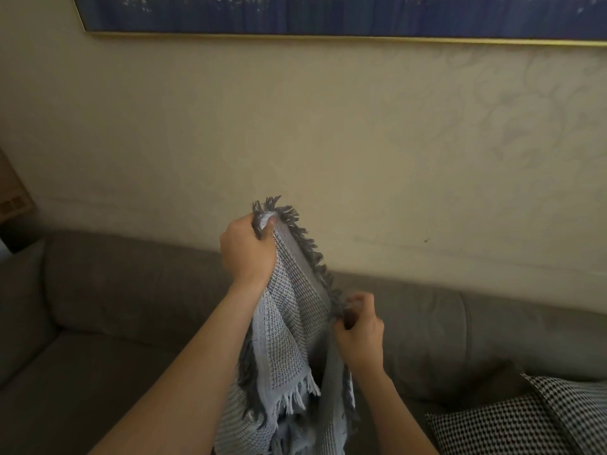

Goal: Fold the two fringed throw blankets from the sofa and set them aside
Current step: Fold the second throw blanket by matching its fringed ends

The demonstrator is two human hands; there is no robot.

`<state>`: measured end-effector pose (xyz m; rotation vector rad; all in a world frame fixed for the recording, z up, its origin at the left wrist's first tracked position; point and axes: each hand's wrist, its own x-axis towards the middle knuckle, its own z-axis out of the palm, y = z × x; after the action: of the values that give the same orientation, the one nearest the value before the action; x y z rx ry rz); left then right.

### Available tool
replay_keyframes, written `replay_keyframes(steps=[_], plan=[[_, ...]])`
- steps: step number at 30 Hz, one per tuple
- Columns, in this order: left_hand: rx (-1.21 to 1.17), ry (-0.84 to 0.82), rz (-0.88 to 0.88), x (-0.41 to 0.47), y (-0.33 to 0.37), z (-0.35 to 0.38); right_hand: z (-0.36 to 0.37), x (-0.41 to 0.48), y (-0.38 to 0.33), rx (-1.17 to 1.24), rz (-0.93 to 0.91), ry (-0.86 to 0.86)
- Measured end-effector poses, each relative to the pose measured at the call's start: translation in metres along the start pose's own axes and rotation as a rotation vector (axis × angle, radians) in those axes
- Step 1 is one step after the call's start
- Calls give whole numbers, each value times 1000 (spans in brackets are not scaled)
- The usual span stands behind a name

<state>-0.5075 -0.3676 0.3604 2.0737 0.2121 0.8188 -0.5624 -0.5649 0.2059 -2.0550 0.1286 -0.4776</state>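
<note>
A grey-blue waffle-weave throw blanket (289,326) with dark and pale fringe hangs in the air in front of the grey sofa (124,300). My left hand (248,249) grips one fringed corner high up. Lower and to the right, my right hand (359,333) pinches the fringed edge of the same blanket. The cloth droops in folds between and below both hands and runs out of the bottom of the view. I see only this one blanket.
A black-and-white houndstooth cushion (525,421) lies on the sofa seat at the lower right. A beige wall rises behind the sofa, with a gold-framed blue picture (328,14) along the top. The sofa's left seat (82,382) is bare.
</note>
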Motion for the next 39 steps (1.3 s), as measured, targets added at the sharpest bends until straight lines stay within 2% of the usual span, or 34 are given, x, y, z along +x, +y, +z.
replay_keyframes(steps=[3,7,14,17,20,25,27,31,35,39], plan=[[-37,15,21,-3,1,2,-3,9,-6,-35,121,-26],[-105,36,4,-1,-4,2,-18,16,-26,133,266,-61],[-196,83,-73,-6,-8,3,-36,17,-41,353,166,-120],[-232,65,-125,-11,-9,2,-41,17,-48,421,128,-39],[-276,28,-264,-21,-22,1,-44,22,-61,432,129,120],[-461,-207,-515,-42,-65,6,-50,31,-89,374,36,229],[-366,-301,-484,-50,-77,9,-47,33,-90,303,-18,204],[-154,-488,-257,-66,-85,7,-41,22,-93,172,-105,141],[-108,-678,-113,-80,-74,-2,-34,9,-98,124,-128,129],[-98,-739,-50,-108,-50,5,-25,0,-101,74,-124,149]])
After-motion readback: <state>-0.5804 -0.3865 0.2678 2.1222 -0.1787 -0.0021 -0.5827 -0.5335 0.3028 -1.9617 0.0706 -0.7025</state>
